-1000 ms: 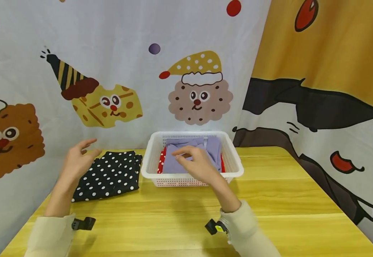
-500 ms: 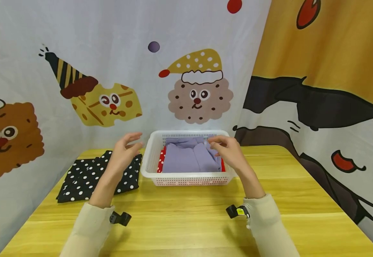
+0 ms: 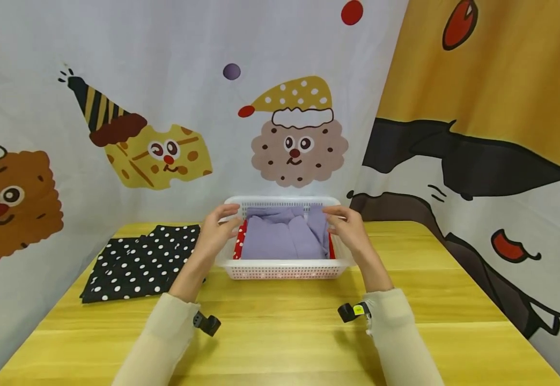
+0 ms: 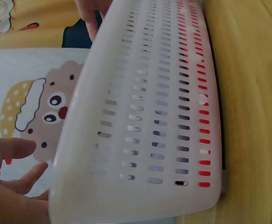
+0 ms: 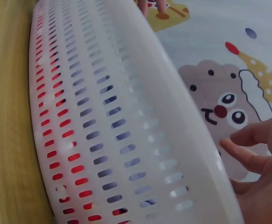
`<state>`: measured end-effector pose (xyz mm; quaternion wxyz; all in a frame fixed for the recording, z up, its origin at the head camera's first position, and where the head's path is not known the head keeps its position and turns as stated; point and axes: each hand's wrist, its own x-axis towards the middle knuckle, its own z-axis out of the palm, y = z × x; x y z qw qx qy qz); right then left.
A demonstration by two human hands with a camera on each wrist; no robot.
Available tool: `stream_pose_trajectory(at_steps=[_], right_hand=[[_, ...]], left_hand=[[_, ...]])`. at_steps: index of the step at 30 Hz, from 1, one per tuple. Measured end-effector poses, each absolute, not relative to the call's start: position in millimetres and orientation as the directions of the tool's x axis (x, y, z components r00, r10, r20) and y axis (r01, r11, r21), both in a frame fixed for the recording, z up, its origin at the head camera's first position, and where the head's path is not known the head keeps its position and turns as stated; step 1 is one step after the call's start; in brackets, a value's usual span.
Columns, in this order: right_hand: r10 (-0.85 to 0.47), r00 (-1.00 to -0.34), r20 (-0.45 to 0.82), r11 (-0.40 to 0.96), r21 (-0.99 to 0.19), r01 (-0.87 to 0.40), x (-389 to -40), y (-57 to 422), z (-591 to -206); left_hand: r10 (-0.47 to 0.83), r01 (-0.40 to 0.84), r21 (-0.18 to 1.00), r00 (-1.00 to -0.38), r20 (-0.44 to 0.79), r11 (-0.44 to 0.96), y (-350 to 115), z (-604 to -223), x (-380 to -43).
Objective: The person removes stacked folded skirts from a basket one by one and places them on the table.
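A white perforated plastic basket (image 3: 287, 271) stands at the back middle of the table. Inside it, a folded purple garment (image 3: 282, 238) lies over red cloth with white dots (image 3: 239, 244). My left hand (image 3: 216, 231) is at the basket's left side, fingers loosely bent, thumb and fingertips apart over the rim. Over the right rim, my right hand (image 3: 350, 229) holds a similar pose with a gap between thumb and fingers. The left wrist view shows the left fingers (image 4: 19, 179) beside the rim; the right wrist view shows the right fingers (image 5: 253, 158) likewise.
A folded black garment with white dots (image 3: 140, 265) lies on the wooden table (image 3: 280, 332), left of the basket and partly behind the left forearm. A cartoon-printed curtain (image 3: 164, 64) hangs right behind the table's back edge.
My left hand has moved right, from above the black dotted garment to the basket's left rim. My right hand has shifted right, from over the purple garment to the right rim.
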<state>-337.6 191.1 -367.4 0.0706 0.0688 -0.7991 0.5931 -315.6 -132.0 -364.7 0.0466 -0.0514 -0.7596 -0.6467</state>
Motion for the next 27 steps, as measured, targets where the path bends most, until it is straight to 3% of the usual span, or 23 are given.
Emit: stream_pose_trajectory(at_steps=[6, 14, 21, 27], right_hand=[[-0.026, -0.988, 0.151, 0.262, -0.953, -0.153, -343.5, 189.4, -373.4], [-0.027, -0.999, -0.034, 0.314, -0.949, 0.023, -347.5, 185.9, -376.0], [-0.098, -0.980, -0.173, 0.373, -0.919, 0.125, -347.0, 184.4, -380.3], [-0.111, -0.966, -0.233, 0.357, -0.917, 0.180, -349.1, 184.2, -381.7]], left_hand=[[0.021, 0.099, 0.982, -0.995, 0.097, 0.163, -129.5, -375.5, -326.2], [0.166, -0.100, 0.967, -0.976, -0.142, 0.235, -116.8, -379.2, -347.1], [0.145, -0.186, 0.908, -0.956, -0.256, 0.375, -107.7, -384.9, -358.0], [0.121, -0.280, 0.873, -0.928, -0.353, 0.399, -105.1, -387.8, -362.9]])
